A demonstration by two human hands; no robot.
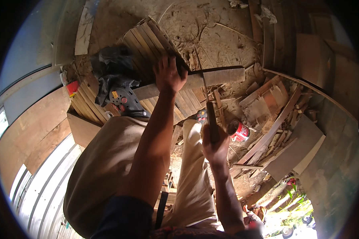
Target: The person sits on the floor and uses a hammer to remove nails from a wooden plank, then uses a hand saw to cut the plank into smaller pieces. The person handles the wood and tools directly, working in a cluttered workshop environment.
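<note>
A long wooden plank (225,76) lies across a stack of slatted boards (147,40). Over its middle my left hand (169,75) is closed, gripping and pressing it, with the fingers hooked past the far edge. My right hand (216,145) is wrapped round the dark handle of a handsaw (212,117). The saw's thin blade, seen nearly edge-on, crosses the plank to the right of my left hand. Its teeth cannot be made out. A grey clog (127,102) on my left foot rests by the plank's left end.
Black plastic sheeting (113,63) lies beside the slats at left. A red can (239,131) stands right of my right hand. Scrap wood (267,139) is heaped farther right, with panels (313,59) along the wall. Dirt floor (223,40) with wood shavings stretches beyond the plank.
</note>
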